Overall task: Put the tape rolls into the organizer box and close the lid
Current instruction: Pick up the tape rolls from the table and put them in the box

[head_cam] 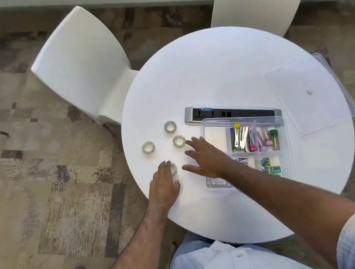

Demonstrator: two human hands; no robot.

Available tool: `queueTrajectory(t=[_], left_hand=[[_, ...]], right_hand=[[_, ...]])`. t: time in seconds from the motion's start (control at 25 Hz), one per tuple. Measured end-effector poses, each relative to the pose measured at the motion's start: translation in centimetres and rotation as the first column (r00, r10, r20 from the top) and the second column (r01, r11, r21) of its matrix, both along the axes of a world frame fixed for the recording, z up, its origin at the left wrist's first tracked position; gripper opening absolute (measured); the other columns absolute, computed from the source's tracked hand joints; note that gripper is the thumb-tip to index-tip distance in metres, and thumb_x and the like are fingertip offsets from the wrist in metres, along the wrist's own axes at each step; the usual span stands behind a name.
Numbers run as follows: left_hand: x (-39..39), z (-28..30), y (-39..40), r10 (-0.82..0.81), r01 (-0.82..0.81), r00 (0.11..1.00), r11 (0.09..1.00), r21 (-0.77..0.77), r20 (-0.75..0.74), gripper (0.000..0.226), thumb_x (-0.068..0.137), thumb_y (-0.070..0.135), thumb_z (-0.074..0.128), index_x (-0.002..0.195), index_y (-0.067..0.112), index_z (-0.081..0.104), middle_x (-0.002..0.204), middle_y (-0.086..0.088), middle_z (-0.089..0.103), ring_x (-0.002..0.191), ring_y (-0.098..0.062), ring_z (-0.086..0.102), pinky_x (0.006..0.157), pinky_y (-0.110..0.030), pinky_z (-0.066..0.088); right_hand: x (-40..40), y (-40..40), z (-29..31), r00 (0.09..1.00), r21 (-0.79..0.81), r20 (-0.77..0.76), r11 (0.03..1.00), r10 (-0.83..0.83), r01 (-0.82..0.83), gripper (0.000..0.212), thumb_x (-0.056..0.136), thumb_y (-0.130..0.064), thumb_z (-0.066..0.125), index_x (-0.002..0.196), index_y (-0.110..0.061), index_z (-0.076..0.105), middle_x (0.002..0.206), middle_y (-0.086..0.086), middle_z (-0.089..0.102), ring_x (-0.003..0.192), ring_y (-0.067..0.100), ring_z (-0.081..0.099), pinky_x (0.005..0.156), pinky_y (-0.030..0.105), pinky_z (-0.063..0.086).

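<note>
**Tape rolls lie left of the box, each hand beside its own roll**

Four clear tape rolls sit flat on the round white table, holes up, all to the left of the open organizer box. As rings lying flat they have no long axis, so any approach angle serves. The left hand is spread, palm down, its fingertips over the nearest roll and partly hiding it; it has not closed on the roll. The right hand is also open with fingers splayed, its fingertips just beside the middle roll, which lies ahead and slightly left of it. The far roll and the left roll stand apart from both hands; the left hand looks nearer to the left roll.

The box's empty compartment sits at its near-left corner region, right of the rolls, so each carry likely runs rightward. The clear lid lies off the box at the table's right edge, closer to the right arm.

A grey power strip lies behind the box. Small packets in the box carry print, too blurred to read; no brand is legible.
</note>
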State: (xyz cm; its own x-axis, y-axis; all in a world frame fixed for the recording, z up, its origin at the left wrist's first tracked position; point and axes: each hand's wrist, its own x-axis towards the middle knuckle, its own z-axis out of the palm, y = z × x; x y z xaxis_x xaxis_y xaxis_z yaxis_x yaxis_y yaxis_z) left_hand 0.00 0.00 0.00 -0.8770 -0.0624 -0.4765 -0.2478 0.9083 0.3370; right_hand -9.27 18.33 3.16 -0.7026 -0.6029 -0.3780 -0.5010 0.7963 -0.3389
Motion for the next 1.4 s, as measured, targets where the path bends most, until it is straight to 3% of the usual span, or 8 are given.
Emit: queueTrajectory(t=[0.28, 0.48, 0.64, 0.8, 0.88, 1.04, 1.24, 1.4], left_hand=[[0.0, -1.4, -0.3, -0.168, 0.169, 0.985, 0.985, -0.03, 0.028, 0.076, 0.098, 0.013, 0.055, 0.164, 0.028, 0.022, 0.176, 0.004, 0.002, 0.162, -0.03, 0.011, 0.118, -0.049, 0.044], [-0.4, -1.7, -0.7, -0.198, 0.2, 0.979, 0.979, -0.035, 0.043, 0.083, 0.095, -0.002, 0.045, 0.166, 0.029, 0.016, 0.177, 0.002, 0.0, 0.162, -0.037, 0.006, 0.116, -0.048, 0.045], [-0.6, -2.1, -1.0, -0.179, 0.18, 0.983, 0.983, -0.017, 0.048, 0.077, 0.096, -0.003, 0.047, 0.163, 0.027, 0.026, 0.174, -0.006, 0.015, 0.158, -0.035, 0.022, 0.119, -0.046, 0.041], [-1.3, -1.8, -1.1, -0.236, 0.237, 0.972, 0.968, -0.087, 0.015, 0.064, 0.095, -0.002, 0.051, 0.153, 0.026, 0.041, 0.149, -0.008, 0.044, 0.126, -0.032, 0.051, 0.093, -0.044, 0.054], [-1.5, -1.8, -1.2, -0.259, 0.259, 0.966, 0.96, -0.107, 0.016, 0.058, 0.097, 0.001, 0.05, 0.149, 0.027, 0.045, 0.139, -0.007, 0.049, 0.116, -0.031, 0.055, 0.086, -0.044, 0.056], [-1.3, -1.7, -1.2, -0.2, 0.2, 0.98, 0.976, -0.088, 0.007, 0.05, 0.099, 0.011, 0.055, 0.145, 0.028, 0.049, 0.132, -0.006, 0.052, 0.112, -0.029, 0.058, 0.088, -0.043, 0.055], [-2.7, -0.7, 0.3, -0.135, 0.134, 0.988, 0.991, -0.019, -0.074, 0.049, 0.096, 0.026, 0.064, 0.144, 0.024, 0.051, 0.137, -0.006, 0.053, 0.114, -0.03, 0.059, 0.096, -0.044, 0.051], [-5.0, 1.2, 3.7, -0.134, 0.143, 0.974, 0.989, 0.038, -0.183, 0.055, 0.092, 0.029, 0.065, 0.143, 0.017, 0.052, 0.132, -0.007, 0.058, 0.111, -0.032, 0.061, 0.094, -0.047, 0.052]], right_hand=[[-2.8, -4.3, -2.0, 0.987, 0.182, 0.018, 0.97, 0.159, -0.16, 0.064, 0.096, -0.06, 0.045, 0.132, -0.01, 0.063, 0.161, 0.02, 0.032, 0.151, 0.034, 0.024, 0.125, 0.048, 0.012], [-2.8, -4.7, -2.8, 0.987, 0.255, 0.053, 0.954, 0.15, -0.159, 0.069, 0.102, -0.058, 0.034, 0.138, -0.005, 0.059, 0.162, 0.024, 0.029, 0.152, 0.036, 0.024, 0.126, 0.05, 0.009], [-2.2, -4.4, -3.3, 0.992, 0.258, 0.015, 0.958, 0.128, -0.127, 0.067, 0.104, -0.055, 0.027, 0.128, -0.006, 0.066, 0.151, 0.019, 0.047, 0.14, 0.036, 0.041, 0.124, 0.052, 0.016], [-1.1, -4.0, -3.6, 0.996, 0.278, -0.028, 0.958, 0.084, -0.073, 0.067, 0.103, -0.058, 0.025, 0.114, -0.011, 0.071, 0.136, 0.015, 0.057, 0.127, 0.032, 0.047, 0.107, 0.053, 0.028], [-0.6, -3.8, -3.7, 0.996, 0.274, -0.047, 0.96, 0.077, -0.061, 0.068, 0.102, -0.06, 0.025, 0.111, -0.011, 0.072, 0.131, 0.014, 0.058, 0.122, 0.032, 0.048, 0.1, 0.051, 0.031], [-0.1, -3.0, -3.0, 0.993, 0.16, -0.112, 0.987, 0.034, -0.016, 0.066, 0.1, -0.064, 0.029, 0.107, -0.013, 0.069, 0.131, 0.012, 0.057, 0.119, 0.032, 0.05, 0.095, 0.049, 0.036], [0.1, 0.2, -1.3, 0.963, -0.057, -0.224, 0.989, -0.149, 0.139, 0.055, 0.101, -0.057, 0.031, 0.121, -0.021, 0.069, 0.14, 0.002, 0.056, 0.126, 0.025, 0.05, 0.096, 0.046, 0.036], [-0.4, 4.9, -0.6, 0.95, -0.009, -0.23, 0.977, -0.21, 0.214, 0.051, 0.104, -0.052, 0.034, 0.126, -0.021, 0.069, 0.143, 0.001, 0.056, 0.13, 0.024, 0.049, 0.099, 0.046, 0.034]])
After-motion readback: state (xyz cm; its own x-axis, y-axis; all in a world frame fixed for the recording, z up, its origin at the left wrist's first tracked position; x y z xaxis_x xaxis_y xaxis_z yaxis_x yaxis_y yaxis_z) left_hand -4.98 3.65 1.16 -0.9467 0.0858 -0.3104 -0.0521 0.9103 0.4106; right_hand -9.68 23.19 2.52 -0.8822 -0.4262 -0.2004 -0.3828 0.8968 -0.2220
